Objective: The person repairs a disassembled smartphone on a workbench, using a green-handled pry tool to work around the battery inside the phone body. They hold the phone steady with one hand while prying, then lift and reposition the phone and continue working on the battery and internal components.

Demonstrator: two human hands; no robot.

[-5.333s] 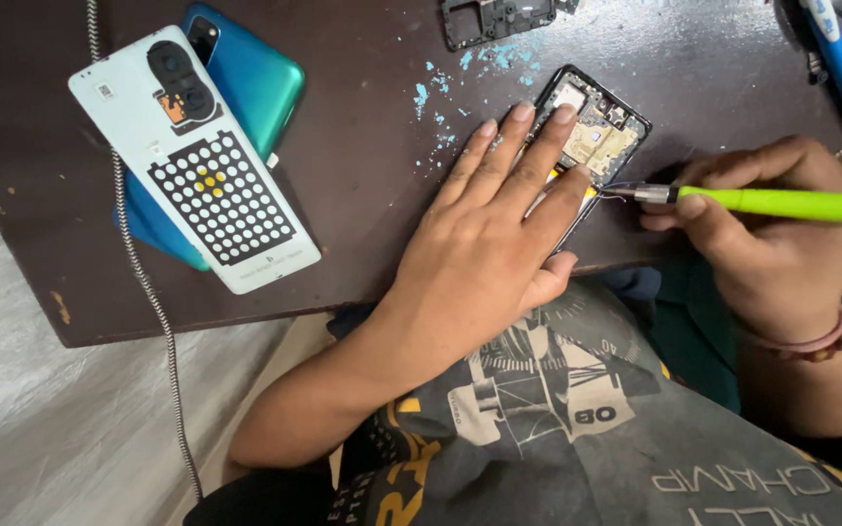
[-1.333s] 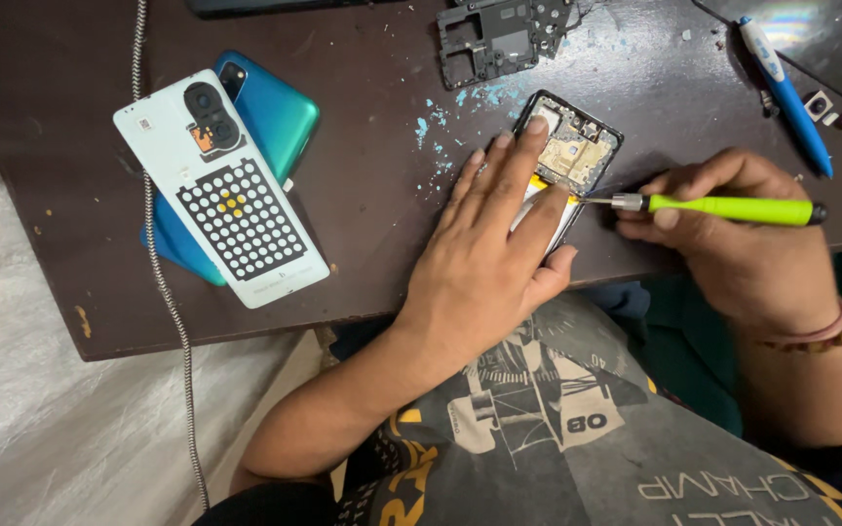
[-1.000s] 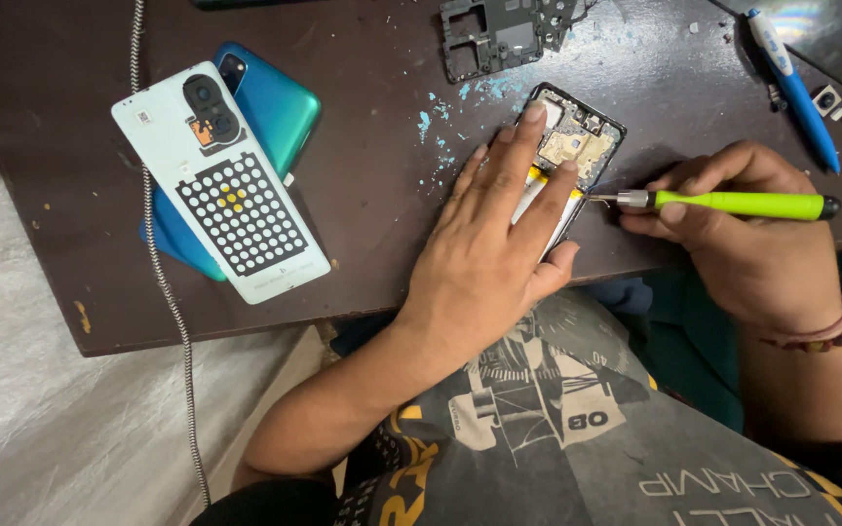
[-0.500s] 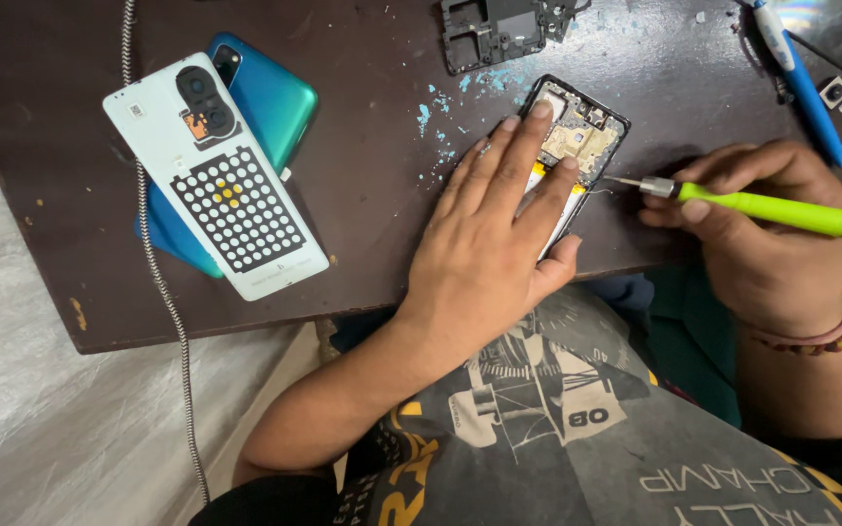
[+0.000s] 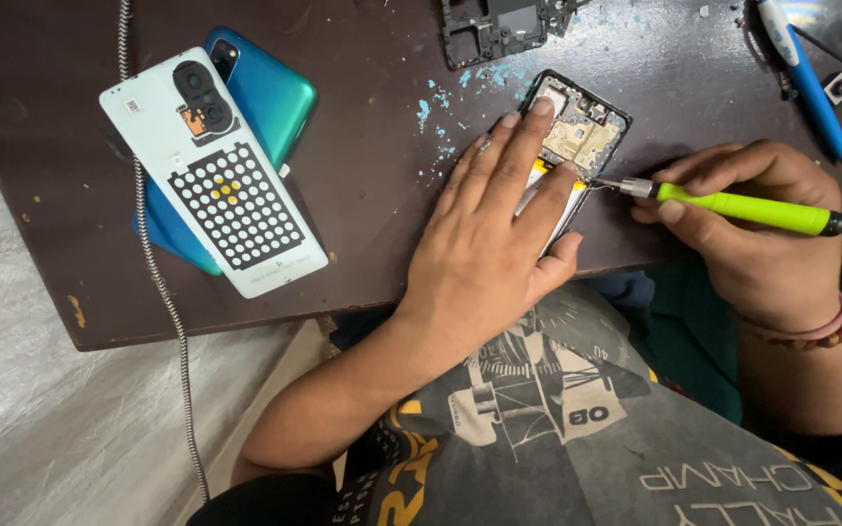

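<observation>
Right hand (image 5: 762,244) pinches a green screwdriver (image 5: 743,206), its metal tip touching the opened phone (image 5: 577,136), which lies near the dark table's (image 5: 372,224) front edge; left hand (image 5: 489,244) lies flat, fingers spread, pinning the phone's lower half. Good practice: keep the tip square in the screw and the phone pressed firm. Left of the phone lie a pale perforated back cover (image 5: 216,175) over a glossy teal phone (image 5: 265,93); behind it, a black frame (image 5: 494,27); blue paint flecks scatter around

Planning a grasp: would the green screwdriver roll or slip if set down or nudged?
The screwdriver looks round and slim, so probably rolls on the flat table. Smooth plastic handle, likely a bit slippery. Thin metal tip seems stiff; right hand pinches it easily, so probably light.
</observation>
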